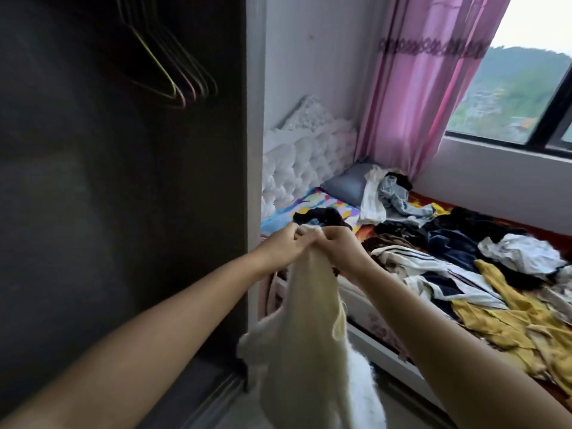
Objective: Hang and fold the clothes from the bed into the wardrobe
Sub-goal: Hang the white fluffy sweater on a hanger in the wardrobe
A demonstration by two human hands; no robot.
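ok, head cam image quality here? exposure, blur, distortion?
Head view: wardrobe interior underexposed, the hangers smeared by motion blur; window sky blown out; wide-angle bending at the frame edges; hands and cream garment slightly soft, and the clothes on the bed readable.

Dark wardrobe interior (93,212) fills 9 o'clock, unlit, with its white side panel (255,150) running vertically at centre. Pale wall (315,51) at 12. White tufted headboard (303,162) just beside the panel. Pink curtain (427,82) hangs at 1 o'clock, next to a dark-framed window (526,97) at 2, daylight and green hills outside. Grey pillow (349,184) under the curtain. Floor strip (399,410) at 6, blurred.
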